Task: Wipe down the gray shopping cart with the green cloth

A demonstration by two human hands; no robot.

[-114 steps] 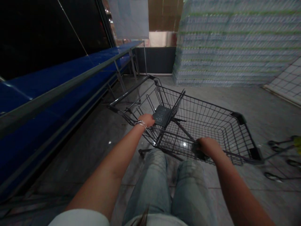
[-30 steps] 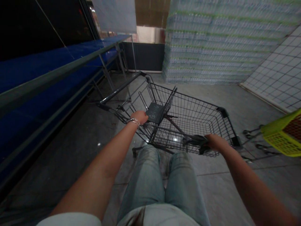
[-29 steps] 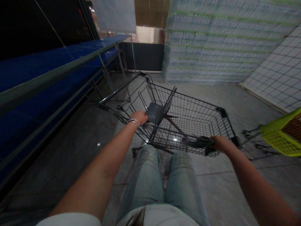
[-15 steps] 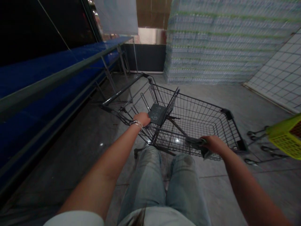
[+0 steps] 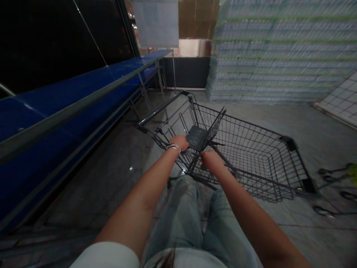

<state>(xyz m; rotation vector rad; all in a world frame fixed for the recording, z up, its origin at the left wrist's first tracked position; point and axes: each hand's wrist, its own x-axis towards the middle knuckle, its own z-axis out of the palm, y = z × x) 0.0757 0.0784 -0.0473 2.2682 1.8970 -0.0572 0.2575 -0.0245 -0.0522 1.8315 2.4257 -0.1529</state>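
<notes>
A dark metal shopping cart (image 5: 251,128) stands crosswise before my knees, its handle to the left and its basket stretching right. My left hand (image 5: 180,142) is closed around the near side of the cart beside the fold-down seat flap (image 5: 197,137), a dark panel with pale markings. Close to its right, my right hand (image 5: 212,160) is curled at the near top rim, just below the flap's corner. The grey cloth in that hand is mostly hidden beneath the fingers.
A long blue-topped counter (image 5: 111,74) with metal rails runs along the left. Tall stacks of shrink-wrapped bottles (image 5: 264,63) stand behind the cart. At the right edge are the wheels (image 5: 323,211) of another cart, and a white grid panel (image 5: 343,98) leans farther back.
My right hand has slid left along the near rim with the cloth, from the basket's middle to the seat flap. My left hand keeps its hold. The view has shifted left.
</notes>
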